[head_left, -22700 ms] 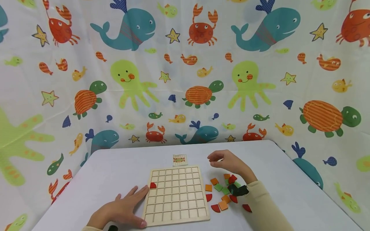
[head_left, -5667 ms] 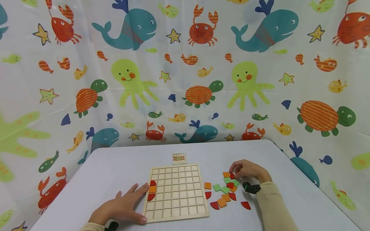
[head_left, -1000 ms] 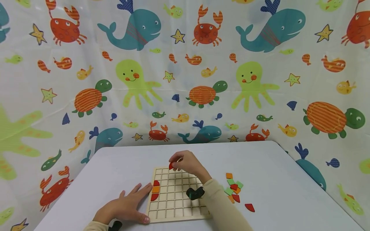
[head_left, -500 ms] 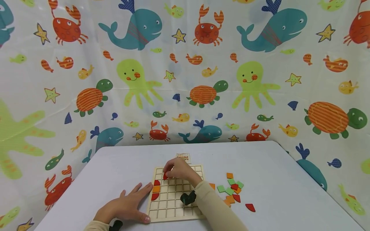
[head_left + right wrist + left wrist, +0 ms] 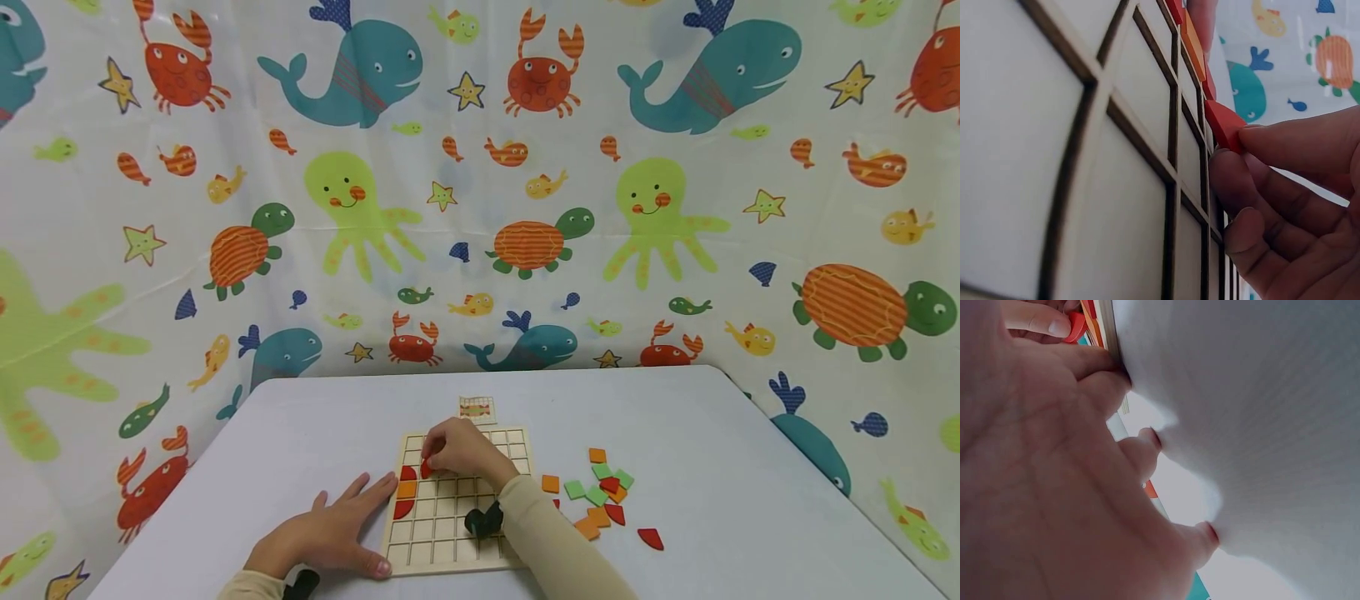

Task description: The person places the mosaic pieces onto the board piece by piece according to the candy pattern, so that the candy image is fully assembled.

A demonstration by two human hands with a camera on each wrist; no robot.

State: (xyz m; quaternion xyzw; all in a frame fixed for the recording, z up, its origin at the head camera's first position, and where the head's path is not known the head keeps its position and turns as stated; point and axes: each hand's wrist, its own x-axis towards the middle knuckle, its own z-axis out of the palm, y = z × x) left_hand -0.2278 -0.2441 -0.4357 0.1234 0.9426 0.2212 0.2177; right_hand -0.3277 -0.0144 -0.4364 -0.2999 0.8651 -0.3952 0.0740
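Note:
A red quarter-circle tile [image 5: 1225,122] is pinched between the thumb and fingers of my right hand [image 5: 461,447], one edge down at the grid near the upper left of the wooden grid board [image 5: 450,554]. Just left of it, the board's left column holds an orange square tile [image 5: 406,490] between two red quarter-circle tiles, the nearer red tile [image 5: 403,509] below it. My left hand [image 5: 330,529] lies with fingers spread, thumb and index finger at the board's left edge. In the left wrist view its fingertips [image 5: 1150,439] rest on the white table.
Right of the board lie loose orange, green and red tiles, among them a green square tile [image 5: 575,489] and a red quarter-circle tile [image 5: 650,539]. A small pattern card [image 5: 477,409] lies behind the board. A sea-animal curtain [image 5: 465,183] hangs beyond the table.
My right hand has come down and left from the board's far edge with the red quarter-circle tile, uncovering the pattern card. My left hand stays at the board's edge.

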